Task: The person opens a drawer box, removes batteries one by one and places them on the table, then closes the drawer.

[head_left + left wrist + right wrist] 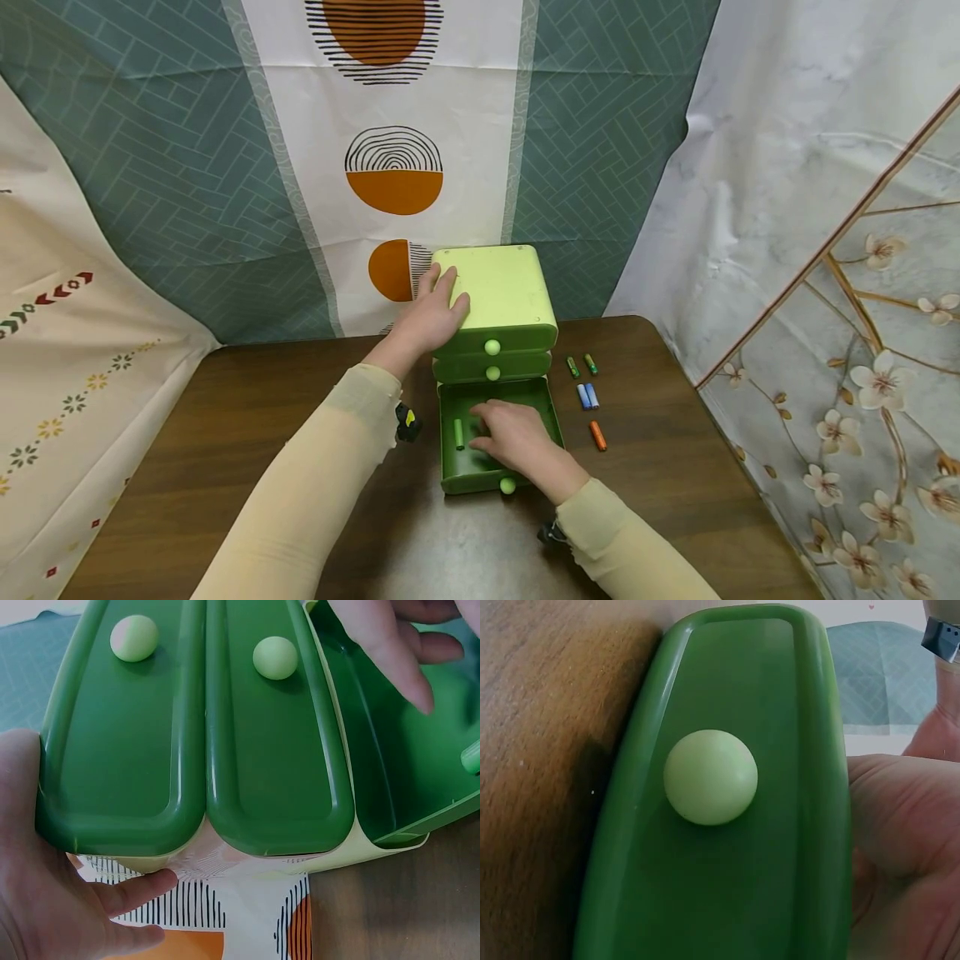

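A small drawer unit (495,287) has a pale yellow-green top and dark green drawers with round knobs. Its bottom drawer (495,482) is pulled out; the two above are closed. My left hand (429,321) rests on the unit's upper left edge, fingers spread, and in the left wrist view it lies along the corner. Over the open drawer hovers my right hand (517,437), thumb and fingers apart, with nothing seen between them. Left of it in the drawer lies a green battery (459,434). The right wrist view shows the drawer's front and pale knob (711,778); the right fingertips are hidden there.
On the brown table (315,475), right of the unit, lie two small green batteries (573,367), two blue-and-white batteries (583,397) side by side, and an orange battery (597,436). Patterned cloth (600,150) hangs behind, with more fabric on both sides.
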Tool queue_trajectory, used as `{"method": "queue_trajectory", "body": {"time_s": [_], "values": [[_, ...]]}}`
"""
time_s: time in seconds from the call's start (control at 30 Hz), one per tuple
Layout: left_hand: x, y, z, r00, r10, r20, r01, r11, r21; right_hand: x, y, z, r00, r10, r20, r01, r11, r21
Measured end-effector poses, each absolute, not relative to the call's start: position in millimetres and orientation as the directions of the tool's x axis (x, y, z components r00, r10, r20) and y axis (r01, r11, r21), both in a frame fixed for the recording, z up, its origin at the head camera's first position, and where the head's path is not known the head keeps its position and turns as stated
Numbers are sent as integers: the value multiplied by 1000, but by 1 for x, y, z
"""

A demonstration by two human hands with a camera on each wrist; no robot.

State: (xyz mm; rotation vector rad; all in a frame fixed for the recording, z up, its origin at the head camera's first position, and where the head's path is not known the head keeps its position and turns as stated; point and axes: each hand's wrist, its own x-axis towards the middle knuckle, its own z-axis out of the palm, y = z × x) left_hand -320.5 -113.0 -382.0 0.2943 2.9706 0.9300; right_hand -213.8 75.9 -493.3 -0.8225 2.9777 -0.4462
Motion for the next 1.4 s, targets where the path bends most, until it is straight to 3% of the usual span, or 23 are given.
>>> {"method": "queue_trajectory", "body": {"time_s": [0.53, 1.4], "values": [[-322, -114, -384, -982, 185, 48, 180, 810, 559, -221, 59, -505, -866, -501, -11, -485, 843, -234], [-322, -114, -384, -981, 184, 53, 182, 811, 555, -224, 47, -514, -869, -494, -11, -484, 855, -185]]}}
